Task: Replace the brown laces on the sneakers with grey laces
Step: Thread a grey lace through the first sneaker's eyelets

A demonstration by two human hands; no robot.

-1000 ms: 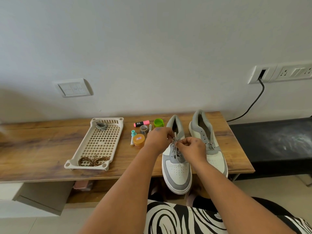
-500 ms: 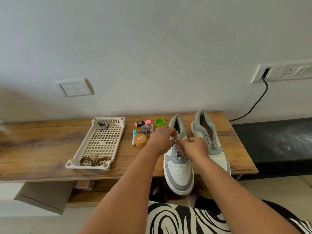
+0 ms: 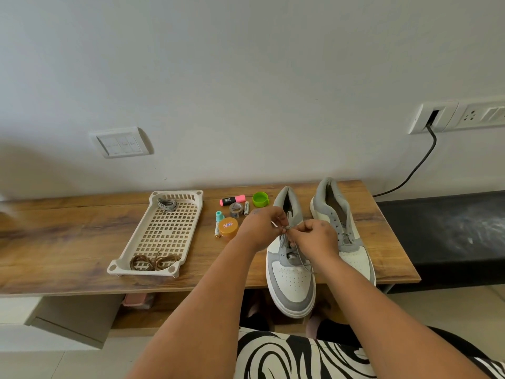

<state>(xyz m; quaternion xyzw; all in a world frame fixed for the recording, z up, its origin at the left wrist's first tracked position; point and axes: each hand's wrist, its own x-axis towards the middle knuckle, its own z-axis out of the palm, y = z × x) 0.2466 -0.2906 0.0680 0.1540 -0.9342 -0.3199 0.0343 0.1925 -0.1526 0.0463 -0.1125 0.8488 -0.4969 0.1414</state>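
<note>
Hands have risen, fingers (image 3: 282,228) pinching grey lace (image 3: 302,258).

Bare surface (image 3: 68,242) lies left of the tray (image 3: 131,265). Between tray and near sneaker (image 3: 293,285), small items crowd the far part; the near part stays open.

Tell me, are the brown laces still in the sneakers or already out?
Out. The brown laces lie bundled at the near end of the tray; no brown shows on either sneaker.
</note>
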